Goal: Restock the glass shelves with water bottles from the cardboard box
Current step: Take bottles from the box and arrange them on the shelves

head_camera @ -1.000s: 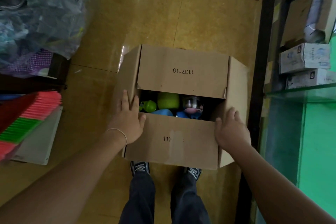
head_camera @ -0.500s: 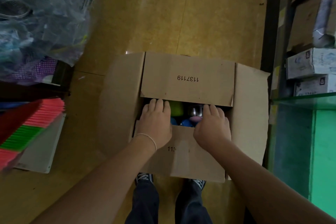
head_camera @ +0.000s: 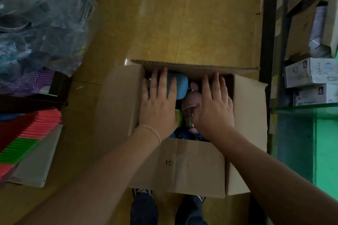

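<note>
A brown cardboard box (head_camera: 192, 166) stands on the floor in front of my feet, all flaps folded outward. Inside lie coloured water bottles: a blue one (head_camera: 181, 86) near the far side, a pink one (head_camera: 191, 102) in the middle, a green one (head_camera: 179, 118) partly hidden. My left hand (head_camera: 158, 107) lies flat over the left of the opening, fingers spread and reaching the far flap. My right hand (head_camera: 215, 109) lies flat over the right of the opening, fingertips at the far flap. Neither hand holds a bottle. A glass shelf (head_camera: 307, 107) edge shows at the right.
Small white boxes (head_camera: 311, 75) and brown cartons (head_camera: 303, 29) sit on the shelving at right, behind a dark upright post (head_camera: 265, 33). A clear plastic bag (head_camera: 42, 20) fills the upper left. Red and green stacked items (head_camera: 27, 133) lie at left.
Both hands moved from the near flap forward over the opening. The far flap swung up and back, so the bottles inside now show.
</note>
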`<state>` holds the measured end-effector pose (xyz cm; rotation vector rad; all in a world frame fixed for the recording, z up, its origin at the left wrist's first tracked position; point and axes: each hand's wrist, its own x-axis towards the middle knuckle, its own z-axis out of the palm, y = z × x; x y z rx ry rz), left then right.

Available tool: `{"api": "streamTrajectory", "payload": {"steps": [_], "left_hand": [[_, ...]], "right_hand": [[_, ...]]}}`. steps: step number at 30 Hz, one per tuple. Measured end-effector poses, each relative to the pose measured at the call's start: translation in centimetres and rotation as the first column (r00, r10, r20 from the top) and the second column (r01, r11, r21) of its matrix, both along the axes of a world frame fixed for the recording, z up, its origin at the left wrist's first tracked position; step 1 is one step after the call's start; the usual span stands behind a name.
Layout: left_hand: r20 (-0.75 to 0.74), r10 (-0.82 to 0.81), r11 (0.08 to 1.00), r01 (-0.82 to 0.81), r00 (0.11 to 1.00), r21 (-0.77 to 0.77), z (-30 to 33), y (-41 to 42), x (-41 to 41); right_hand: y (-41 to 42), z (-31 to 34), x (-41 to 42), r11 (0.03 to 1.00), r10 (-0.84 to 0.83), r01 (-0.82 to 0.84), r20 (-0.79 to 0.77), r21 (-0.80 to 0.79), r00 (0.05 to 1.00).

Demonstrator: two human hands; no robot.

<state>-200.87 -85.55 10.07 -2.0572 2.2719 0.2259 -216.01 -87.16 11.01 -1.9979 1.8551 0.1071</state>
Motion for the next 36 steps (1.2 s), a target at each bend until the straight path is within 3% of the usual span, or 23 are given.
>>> {"api": "streamTrajectory", "payload": {"steps": [7, 13, 25, 30, 33, 36], "left_hand": [[0.049, -0.058, 0.995, 0.054, 0.997, 0.082, -2.6, -4.6, 1.7], [0.038, -0.066, 0.973, 0.056, 0.997, 0.223, -4.2, -6.0, 2.7], [0.022, -0.074, 0.949, 0.064, 0.997, 0.307, -3.1, -7.6, 2.7], [-0.088, 0.004, 0.947, 0.024, 0.996, 0.320, -2.9, -0.6, 1.7], [-0.196, 0.110, 0.916, -0.023, 0.974, 0.402, -3.0, 5.4, 1.0], [-0.205, 0.100, 0.910, -0.006, 0.974, 0.415, -3.0, 9.4, 0.8]], "right_hand": [[-4.8, -2.6, -1.3, 0.997, 0.072, -0.072, -0.069, -0.002, 0.995], [-5.9, -4.2, -1.5, 0.989, 0.133, -0.120, -0.147, 0.091, 0.980], [-5.5, -3.5, -0.5, 0.981, 0.107, -0.092, -0.083, 0.170, 0.991], [2.9, -4.0, -0.3, 0.963, 0.153, -0.167, 0.081, 0.212, 0.985], [7.6, -4.3, -0.7, 0.937, 0.178, -0.204, 0.113, 0.283, 0.977], [9.5, -4.3, -1.1, 0.939, 0.183, -0.210, 0.119, 0.273, 0.976]]}}
